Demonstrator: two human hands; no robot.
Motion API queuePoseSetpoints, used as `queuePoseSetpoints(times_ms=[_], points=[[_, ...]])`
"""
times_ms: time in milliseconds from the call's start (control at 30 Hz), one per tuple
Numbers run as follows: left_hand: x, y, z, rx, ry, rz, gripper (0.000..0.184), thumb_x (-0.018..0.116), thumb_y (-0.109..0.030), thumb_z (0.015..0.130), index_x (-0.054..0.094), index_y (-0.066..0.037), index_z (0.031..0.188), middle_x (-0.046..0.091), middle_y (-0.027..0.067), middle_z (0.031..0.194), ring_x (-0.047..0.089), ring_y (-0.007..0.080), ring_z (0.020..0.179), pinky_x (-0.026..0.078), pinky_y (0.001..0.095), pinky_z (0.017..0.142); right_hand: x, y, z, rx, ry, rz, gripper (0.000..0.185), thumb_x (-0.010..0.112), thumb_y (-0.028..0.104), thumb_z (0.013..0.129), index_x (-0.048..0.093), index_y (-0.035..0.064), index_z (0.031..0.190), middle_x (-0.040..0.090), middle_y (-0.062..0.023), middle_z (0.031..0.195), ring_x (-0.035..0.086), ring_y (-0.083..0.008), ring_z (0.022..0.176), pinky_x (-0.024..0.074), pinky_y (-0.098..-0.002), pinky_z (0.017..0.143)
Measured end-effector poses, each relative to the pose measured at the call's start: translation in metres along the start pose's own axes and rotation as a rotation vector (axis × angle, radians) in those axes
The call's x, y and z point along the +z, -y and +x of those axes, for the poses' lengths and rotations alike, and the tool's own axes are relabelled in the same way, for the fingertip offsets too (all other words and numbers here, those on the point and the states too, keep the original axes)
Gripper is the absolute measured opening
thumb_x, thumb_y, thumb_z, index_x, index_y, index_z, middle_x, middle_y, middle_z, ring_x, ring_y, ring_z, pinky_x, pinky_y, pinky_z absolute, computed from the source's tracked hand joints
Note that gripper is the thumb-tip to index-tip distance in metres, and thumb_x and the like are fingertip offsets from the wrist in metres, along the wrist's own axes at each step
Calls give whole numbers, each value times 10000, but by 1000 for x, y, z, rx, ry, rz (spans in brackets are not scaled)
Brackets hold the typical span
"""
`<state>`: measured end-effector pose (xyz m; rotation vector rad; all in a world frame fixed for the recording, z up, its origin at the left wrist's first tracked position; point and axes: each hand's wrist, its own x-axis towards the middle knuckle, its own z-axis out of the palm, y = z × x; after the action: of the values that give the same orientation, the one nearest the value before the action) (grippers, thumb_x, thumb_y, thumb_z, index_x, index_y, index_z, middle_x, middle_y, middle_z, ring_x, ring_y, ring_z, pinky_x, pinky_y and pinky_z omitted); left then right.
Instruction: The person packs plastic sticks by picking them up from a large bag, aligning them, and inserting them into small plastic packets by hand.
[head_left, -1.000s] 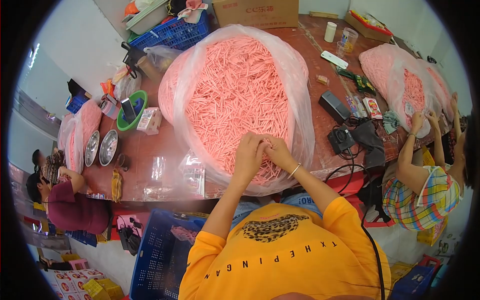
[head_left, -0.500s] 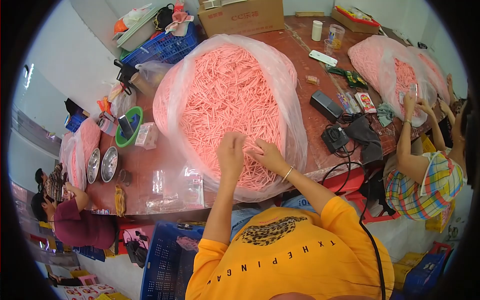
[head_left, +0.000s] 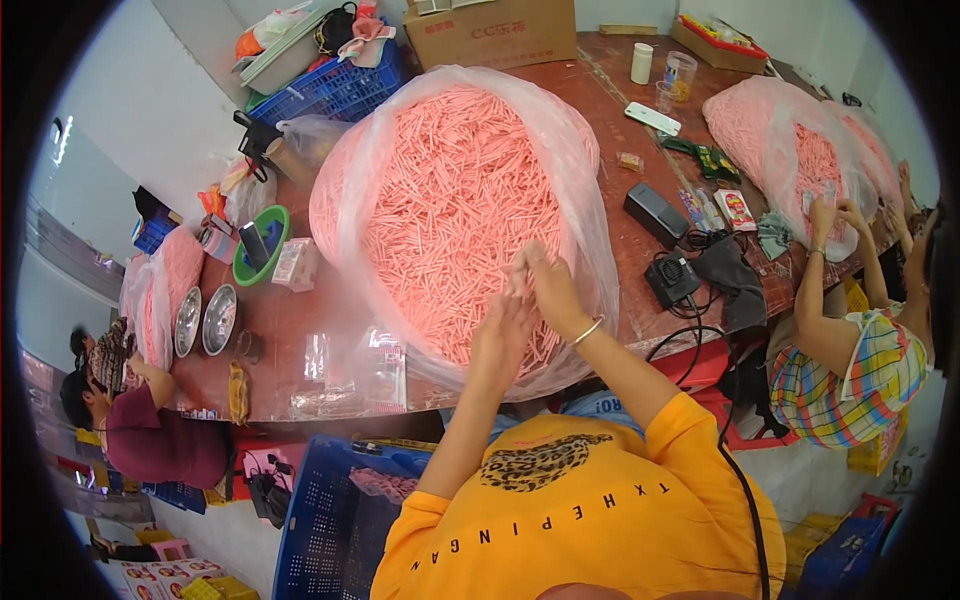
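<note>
A large clear plastic bag (head_left: 345,215) stands open on the table in front of me, heaped with thin pink sticks (head_left: 460,190). Over the near part of the heap, my left hand (head_left: 503,335) has its fingers stretched out and its palm turned towards the right hand. Just beside it, my right hand (head_left: 550,290), with a bracelet at the wrist, curls its fingers near the left fingertips. What lies within the right fingers is too small to make out.
On the red table (head_left: 270,375) are a green basin (head_left: 240,270), metal bowls (head_left: 220,320), flat plastic pouches (head_left: 385,375), a black box (head_left: 655,213) and a cabled device (head_left: 670,280). A blue crate (head_left: 320,520) stands below. Co-workers sit at both sides near other pink-stick bags (head_left: 750,120).
My right hand has moved slightly up and right, its fingers now bent. My left hand has come lower and right, its fingers now straightened. The view has shifted slightly.
</note>
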<state>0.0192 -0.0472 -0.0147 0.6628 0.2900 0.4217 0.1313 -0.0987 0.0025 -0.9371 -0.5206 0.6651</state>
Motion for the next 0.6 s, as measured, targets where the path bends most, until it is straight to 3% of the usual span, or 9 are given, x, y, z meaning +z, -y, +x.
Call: queuePoseSetpoints(times_ms=[33,233,433,533,600], points=[[7,0,1,-17,37,-26,473,371,-332,1063,400,14,1385,480,128,1356,464,251,1257,357,404,1093,1,-1,-3,-43,36,-133,278,499,272,1026,534,76,832,495,26,650,456,-46,575,384,-181,545],[13,7,0,-70,44,-69,470,371,-325,1062,386,3,1398,469,128,1365,463,259,1255,356,399,1091,-13,-13,-9,12,145,-193,223,515,225,1016,525,75,852,491,21,672,428,-47,576,358,-190,531],[17,0,-7,-77,43,76,531,381,-319,1059,302,32,1449,413,164,1440,423,266,1316,339,399,1110,-20,-12,-4,75,-34,378,178,510,125,998,482,88,825,443,24,653,375,-63,548,338,-205,521],[9,1,-6,-101,61,39,566,380,-306,1058,239,43,1481,376,182,1480,386,269,1360,323,399,1125,-24,-17,-7,69,62,340,182,521,110,984,471,90,811,480,17,677,433,-51,596,371,-192,561],[7,2,-6,-94,55,0,574,378,-299,1059,220,44,1491,364,186,1490,374,269,1372,314,397,1133,-12,-1,-14,73,1,-19,151,549,108,972,491,77,836,508,15,703,472,-42,645,398,-192,591]])
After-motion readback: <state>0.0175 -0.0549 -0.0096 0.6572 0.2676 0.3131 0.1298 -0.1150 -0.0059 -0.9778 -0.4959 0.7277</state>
